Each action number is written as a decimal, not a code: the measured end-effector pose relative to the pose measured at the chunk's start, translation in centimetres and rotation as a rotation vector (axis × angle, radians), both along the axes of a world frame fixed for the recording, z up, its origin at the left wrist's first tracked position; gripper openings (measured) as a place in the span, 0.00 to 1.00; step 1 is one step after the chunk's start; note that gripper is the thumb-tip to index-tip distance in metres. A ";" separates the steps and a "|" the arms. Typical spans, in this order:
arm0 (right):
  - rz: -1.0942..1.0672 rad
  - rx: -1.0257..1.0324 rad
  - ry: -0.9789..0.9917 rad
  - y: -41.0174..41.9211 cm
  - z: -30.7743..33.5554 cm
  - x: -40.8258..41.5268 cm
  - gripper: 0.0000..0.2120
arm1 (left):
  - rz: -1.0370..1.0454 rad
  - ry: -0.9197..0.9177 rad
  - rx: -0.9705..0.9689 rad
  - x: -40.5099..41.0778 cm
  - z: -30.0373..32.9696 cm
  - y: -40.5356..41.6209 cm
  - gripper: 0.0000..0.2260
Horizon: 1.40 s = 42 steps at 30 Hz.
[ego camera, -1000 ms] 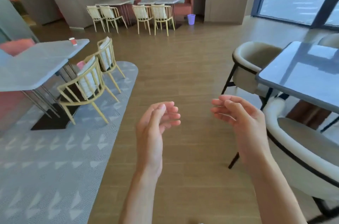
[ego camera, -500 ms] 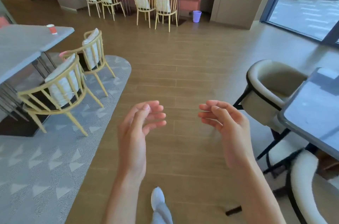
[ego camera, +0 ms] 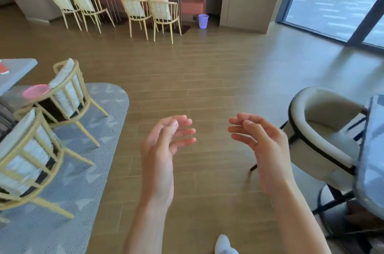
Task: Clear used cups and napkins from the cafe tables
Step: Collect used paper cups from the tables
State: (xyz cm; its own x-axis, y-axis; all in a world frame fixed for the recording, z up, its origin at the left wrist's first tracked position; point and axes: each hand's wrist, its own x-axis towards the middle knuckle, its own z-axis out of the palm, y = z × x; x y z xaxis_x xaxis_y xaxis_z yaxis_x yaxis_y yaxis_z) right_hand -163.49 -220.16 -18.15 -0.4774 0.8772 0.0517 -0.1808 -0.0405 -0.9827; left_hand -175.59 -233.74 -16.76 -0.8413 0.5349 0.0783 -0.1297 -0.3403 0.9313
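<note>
My left hand (ego camera: 164, 145) and my right hand (ego camera: 261, 145) hang in front of me over the wooden floor, palms facing each other, fingers loosely bent, both holding nothing. A red cup (ego camera: 3, 68) stands on the grey table (ego camera: 18, 66) at the far left edge, only partly in view. A pink round thing (ego camera: 36, 90) shows beside the nearer yellow chair, below that table. No napkin is visible.
Two yellow chairs (ego camera: 68, 95) stand on a grey rug (ego camera: 68, 170) at left. A cream armchair (ego camera: 324, 131) and a dark table (ego camera: 372, 149) are at right. Far tables with yellow chairs (ego camera: 149, 10) and a purple bin (ego camera: 203, 21) line the back wall.
The view has moved forward and swung right: the left table and cup slid toward the left edge, the far tables drew nearer. Both hands kept their pose.
</note>
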 end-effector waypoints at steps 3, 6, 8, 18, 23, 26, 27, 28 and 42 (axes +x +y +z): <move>0.001 -0.007 0.001 5.6 -1.4 -4.5 0.12 | -0.003 0.014 -0.027 -4.7 -1.2 5.7 0.11; 0.011 -0.015 0.018 12.3 -2.7 -9.6 0.12 | -0.003 0.024 -0.049 -9.2 -2.4 12.0 0.10; 0.023 -0.022 0.036 17.5 -3.0 -13.5 0.10 | 0.016 0.033 -0.061 -12.7 -2.5 16.8 0.09; 0.131 0.018 0.070 38.1 0.4 -30.4 0.12 | 0.123 0.071 -0.012 -29.3 1.3 37.4 0.09; 0.107 0.015 0.037 47.4 -0.5 -38.3 0.12 | 0.120 0.046 -0.021 -37.6 -0.4 46.2 0.10; 0.093 0.027 0.021 53.2 -1.3 -44.0 0.11 | 0.122 0.026 -0.007 -43.7 -1.8 51.7 0.10; 0.093 0.035 0.012 55.1 -1.4 -46.2 0.11 | 0.119 0.021 -0.005 -45.9 -2.1 53.6 0.11; 0.094 0.043 0.000 57.0 -1.4 -48.5 0.11 | 0.114 0.017 -0.005 -48.2 -2.2 55.7 0.11; 0.216 0.042 0.028 75.9 1.8 -78.2 0.12 | 0.236 0.016 -0.019 -75.4 0.4 73.8 0.11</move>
